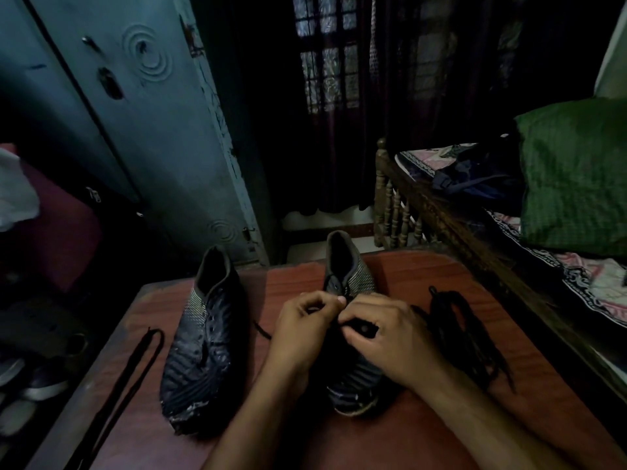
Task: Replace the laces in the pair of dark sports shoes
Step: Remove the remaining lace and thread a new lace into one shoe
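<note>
Head view, dim room. Two dark shoes standing on a reddish-brown table (424,276), toes toward the near edge, heels toward the far edge. Left shoe (203,337) near the left edge, unlaced, eyelets bare, untouched. Right shoe (346,266) at the middle, mostly hidden under both hands. Left hand (302,329) curled over the eyelet area, thumb and forefinger tips pinched together; a dark lace end (263,330) trailing out on the table just left of that hand, between the two shoes. Right hand (383,337) also curled, fingers bent down onto the shoe's tongue, tips pinching something dark there; which strand, impossible to tell in the gloom. Fingertips of both hands almost meeting above the laces. Tangled bundle of black laces (458,334) heaped just right of the right hand, toward the right edge. One long black lace (129,378) lying doubled along the left edge, well apart from the hands. Beyond the right edge, a bed (475,232) with a green pillow (573,178).
</note>
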The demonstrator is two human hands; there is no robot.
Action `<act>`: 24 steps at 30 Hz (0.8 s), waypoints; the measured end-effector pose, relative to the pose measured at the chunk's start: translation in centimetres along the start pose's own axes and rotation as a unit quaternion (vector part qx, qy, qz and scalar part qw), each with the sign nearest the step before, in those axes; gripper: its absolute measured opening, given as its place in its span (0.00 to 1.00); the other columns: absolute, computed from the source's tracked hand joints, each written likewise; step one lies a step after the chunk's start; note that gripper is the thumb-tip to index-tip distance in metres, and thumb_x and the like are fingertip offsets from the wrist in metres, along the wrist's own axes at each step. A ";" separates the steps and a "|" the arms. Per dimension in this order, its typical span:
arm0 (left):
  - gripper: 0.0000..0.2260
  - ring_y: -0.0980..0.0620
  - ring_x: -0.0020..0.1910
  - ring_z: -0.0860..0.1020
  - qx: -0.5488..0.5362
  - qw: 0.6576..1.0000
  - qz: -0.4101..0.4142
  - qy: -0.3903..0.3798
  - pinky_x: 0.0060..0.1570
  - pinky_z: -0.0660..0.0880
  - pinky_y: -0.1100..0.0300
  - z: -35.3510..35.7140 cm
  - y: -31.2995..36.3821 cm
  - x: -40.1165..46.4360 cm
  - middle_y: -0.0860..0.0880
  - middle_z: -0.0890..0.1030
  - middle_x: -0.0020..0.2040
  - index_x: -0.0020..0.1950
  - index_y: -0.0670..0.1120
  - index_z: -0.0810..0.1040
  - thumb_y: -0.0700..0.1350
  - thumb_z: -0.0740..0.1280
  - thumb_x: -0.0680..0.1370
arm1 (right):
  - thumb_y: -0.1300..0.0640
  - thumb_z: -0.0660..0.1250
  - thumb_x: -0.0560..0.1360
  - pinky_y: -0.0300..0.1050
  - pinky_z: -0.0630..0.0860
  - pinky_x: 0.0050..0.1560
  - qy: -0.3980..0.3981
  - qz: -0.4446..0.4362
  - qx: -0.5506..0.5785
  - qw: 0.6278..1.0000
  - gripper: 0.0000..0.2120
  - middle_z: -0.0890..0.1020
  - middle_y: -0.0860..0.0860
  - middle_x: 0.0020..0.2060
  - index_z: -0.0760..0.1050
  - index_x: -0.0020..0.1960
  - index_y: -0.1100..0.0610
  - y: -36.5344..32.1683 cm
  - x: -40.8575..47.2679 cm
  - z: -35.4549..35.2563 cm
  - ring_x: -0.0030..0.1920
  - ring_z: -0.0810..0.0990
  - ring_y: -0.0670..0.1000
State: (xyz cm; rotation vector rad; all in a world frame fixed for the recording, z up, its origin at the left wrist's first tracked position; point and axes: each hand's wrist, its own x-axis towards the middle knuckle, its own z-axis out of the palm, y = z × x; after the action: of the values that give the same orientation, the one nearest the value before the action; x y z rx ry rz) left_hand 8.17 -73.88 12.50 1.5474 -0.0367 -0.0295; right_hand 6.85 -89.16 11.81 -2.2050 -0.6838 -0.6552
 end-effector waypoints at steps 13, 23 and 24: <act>0.04 0.54 0.50 0.78 0.128 0.979 0.146 -0.056 0.52 0.74 0.61 -0.4 -0.9 -3.3 0.52 0.78 0.47 0.46 0.52 0.81 0.51 0.69 0.77 | 0.35 0.64 0.76 0.50 0.77 0.46 0.011 0.256 0.088 0.962 0.17 0.83 0.44 0.36 0.78 0.37 0.45 0.2 -0.1 0.0 0.41 0.80 0.41; 0.10 0.54 0.55 0.80 0.143 0.975 0.165 0.028 0.57 0.75 0.61 0.3 -1.6 -3.3 0.52 0.82 0.51 0.53 0.55 0.86 0.51 0.65 0.80 | 0.53 0.73 0.75 0.43 0.74 0.38 -0.057 0.239 0.194 0.950 0.10 0.82 0.47 0.31 0.79 0.36 0.52 -0.5 0.3 -2.1 0.34 0.79 0.41; 0.11 0.53 0.55 0.80 0.160 0.971 0.175 0.029 0.56 0.75 0.61 0.4 -1.7 -3.2 0.53 0.82 0.50 0.53 0.56 0.86 0.54 0.64 0.80 | 0.54 0.73 0.75 0.39 0.73 0.37 -0.062 0.234 0.191 0.951 0.10 0.81 0.46 0.31 0.79 0.36 0.53 -0.7 0.3 -2.2 0.33 0.78 0.40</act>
State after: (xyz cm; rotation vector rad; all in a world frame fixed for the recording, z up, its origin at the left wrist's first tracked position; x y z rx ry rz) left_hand 4.93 -74.14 10.75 1.8437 -0.2795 0.3156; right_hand 6.08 -90.35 13.73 -1.9473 -0.2918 -0.1257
